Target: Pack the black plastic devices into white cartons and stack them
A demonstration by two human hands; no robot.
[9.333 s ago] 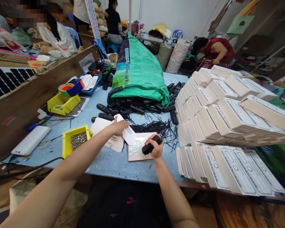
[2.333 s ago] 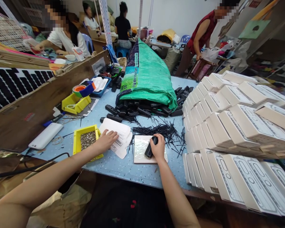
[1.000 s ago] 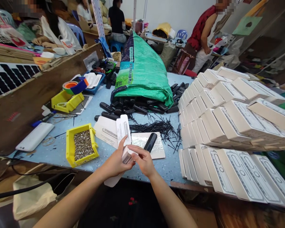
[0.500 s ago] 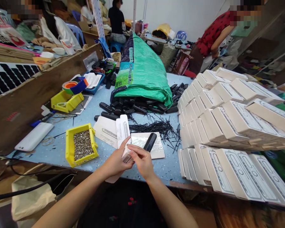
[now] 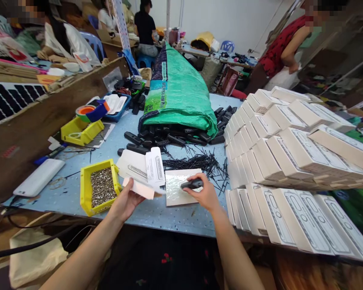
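Note:
My left hand (image 5: 124,204) grips a narrow white carton (image 5: 141,189) that points to the right above the table's front part. In my right hand (image 5: 208,194) is a black elongated plastic device (image 5: 192,184), pinched between thumb and fingers. Below that device lies a white pad with a shiny film-like top (image 5: 176,194). Printed flat cartons (image 5: 136,164) rest just behind my left hand. Behind the pad spreads a heap of thin black sticks (image 5: 187,163). The device and the carton are apart.
Stacked white boxes (image 5: 270,159) fill the right side. A green sack (image 5: 184,96) stands at the back over several black devices (image 5: 175,140). Left are a yellow bin (image 5: 86,193) of small metal parts, another yellow bin (image 5: 83,136) and a white phone-like slab (image 5: 39,177). Other people work beyond.
My hands were together at the carton and have moved apart. The left has shifted left with the carton; the right has moved right and now holds the black device that lay on the pad.

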